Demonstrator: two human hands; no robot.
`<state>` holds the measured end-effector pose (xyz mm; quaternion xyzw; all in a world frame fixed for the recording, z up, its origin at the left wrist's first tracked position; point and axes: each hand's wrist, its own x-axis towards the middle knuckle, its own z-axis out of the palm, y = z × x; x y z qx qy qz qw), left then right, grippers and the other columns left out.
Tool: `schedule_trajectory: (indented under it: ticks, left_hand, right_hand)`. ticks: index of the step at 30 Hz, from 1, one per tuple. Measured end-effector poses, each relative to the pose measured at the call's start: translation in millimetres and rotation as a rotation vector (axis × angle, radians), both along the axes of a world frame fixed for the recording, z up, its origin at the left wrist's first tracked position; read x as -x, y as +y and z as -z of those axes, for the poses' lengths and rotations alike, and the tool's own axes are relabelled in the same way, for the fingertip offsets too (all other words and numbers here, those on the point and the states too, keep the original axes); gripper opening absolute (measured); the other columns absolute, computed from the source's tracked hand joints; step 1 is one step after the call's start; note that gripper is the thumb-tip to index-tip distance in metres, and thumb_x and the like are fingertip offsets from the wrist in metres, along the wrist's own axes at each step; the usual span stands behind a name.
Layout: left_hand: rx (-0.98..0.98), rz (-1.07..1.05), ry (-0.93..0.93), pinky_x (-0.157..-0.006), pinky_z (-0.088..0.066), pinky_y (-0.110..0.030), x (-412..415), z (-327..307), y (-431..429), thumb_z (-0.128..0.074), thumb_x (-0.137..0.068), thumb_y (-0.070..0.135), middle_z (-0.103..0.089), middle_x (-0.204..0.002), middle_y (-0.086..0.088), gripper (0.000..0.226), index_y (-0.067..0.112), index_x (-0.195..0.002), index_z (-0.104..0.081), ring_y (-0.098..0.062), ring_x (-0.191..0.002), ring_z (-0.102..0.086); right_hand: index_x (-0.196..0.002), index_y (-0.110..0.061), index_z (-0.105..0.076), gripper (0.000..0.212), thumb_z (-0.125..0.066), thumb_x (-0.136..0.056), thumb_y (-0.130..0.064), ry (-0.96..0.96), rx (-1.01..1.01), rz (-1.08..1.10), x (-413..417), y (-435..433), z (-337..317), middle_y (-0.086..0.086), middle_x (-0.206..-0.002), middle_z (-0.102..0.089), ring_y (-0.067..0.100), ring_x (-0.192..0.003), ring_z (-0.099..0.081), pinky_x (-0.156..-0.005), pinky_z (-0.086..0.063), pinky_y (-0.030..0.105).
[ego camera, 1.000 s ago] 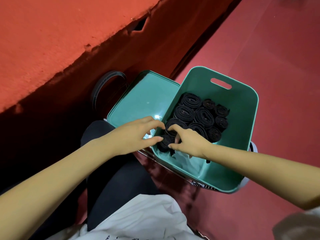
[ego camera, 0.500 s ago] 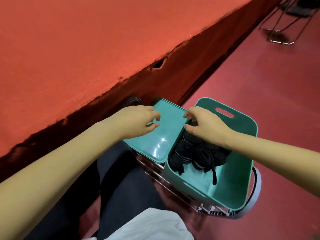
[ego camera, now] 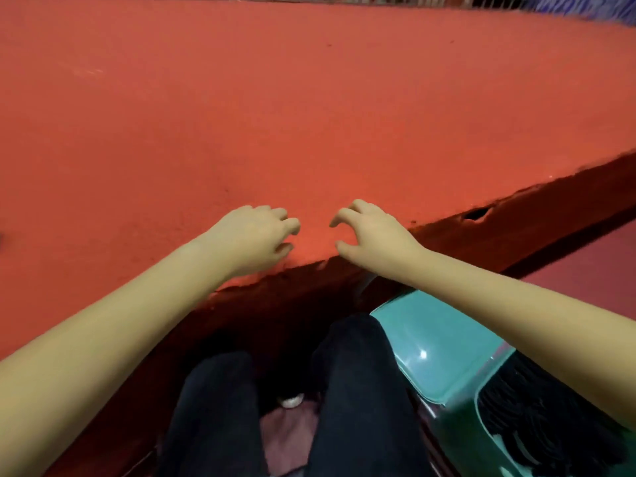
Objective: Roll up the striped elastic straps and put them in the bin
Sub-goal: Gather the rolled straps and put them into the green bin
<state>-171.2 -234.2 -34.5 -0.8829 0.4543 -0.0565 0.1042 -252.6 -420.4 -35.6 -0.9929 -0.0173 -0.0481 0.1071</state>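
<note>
Left hand (ego camera: 251, 235) and right hand (ego camera: 373, 232) hover empty, loosely curled, over the desk (ego camera: 309, 115); search toward twelve o'clock, no unrolled strap showing.

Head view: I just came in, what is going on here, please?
A seated person reaches both arms over the red table. The left hand and the right hand are near its front edge, fingers loosely curled, holding nothing. At the lower right, the green bin holds dark rolled straps, partly hidden by the right forearm. Neither hand touches the bin.
</note>
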Motion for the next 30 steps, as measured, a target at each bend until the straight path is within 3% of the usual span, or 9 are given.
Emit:
schedule_trajectory:
  ticks: [10, 17, 24, 30]
  left_hand:
    - [-0.028, -0.418, -0.106, -0.088, -0.041, -0.035, -12.4, -11.1, 232.3, -0.038, -0.099, 0.041, -0.05, -0.124, 0.0, 0.038, 0.025, -0.134, -0.044, -0.023, -0.114, -0.051]
    - [0.0, -0.657, -0.086, -0.08, -0.046, -0.04, 7.8, 1.0, 367.2, -0.05, -0.095, 0.038, -0.057, -0.113, -0.006, 0.037, 0.019, -0.126, -0.055, -0.028, -0.104, -0.057]
    - [0.102, -0.857, -0.004, -0.077, -0.05, -0.047, 29.7, 2.5, 457.3, -0.055, -0.089, 0.042, -0.058, -0.099, -0.009, 0.036, 0.013, -0.107, -0.063, -0.034, -0.091, -0.057]
    - [0.243, -0.832, 0.159, -0.093, -0.037, -0.035, 26.2, 13.1, 484.4, -0.065, -0.088, 0.029, -0.057, -0.114, -0.006, 0.038, 0.011, -0.121, -0.059, -0.028, -0.104, -0.05]
  right_hand:
    - [-0.128, -0.022, -0.053, 0.039, -0.055, -0.091, -0.032, -0.021, -0.001, -0.394, -101.1, 210.7, -7.6, 0.004, -0.126, -0.048, 0.025, -0.123, -0.043, -0.097, -0.038, 0.04]
    - [-0.129, -0.021, -0.052, 0.038, -0.053, -0.092, -0.029, 0.024, -0.009, -0.59, -130.5, 338.2, 5.7, 0.006, -0.128, -0.047, 0.026, -0.123, -0.042, -0.096, -0.037, 0.039]
    - [-0.126, -0.013, -0.056, 0.036, -0.052, -0.09, -0.016, 0.049, -0.124, -0.764, -143.0, 434.6, 19.5, 0.01, -0.126, -0.051, 0.029, -0.122, -0.045, -0.101, -0.037, 0.039]
    - [-0.123, -0.006, -0.061, 0.035, -0.043, -0.093, -0.004, 0.057, -0.202, -0.872, -151.0, 502.9, 24.3, 0.012, -0.124, -0.058, 0.028, -0.119, -0.052, -0.102, -0.037, 0.037]
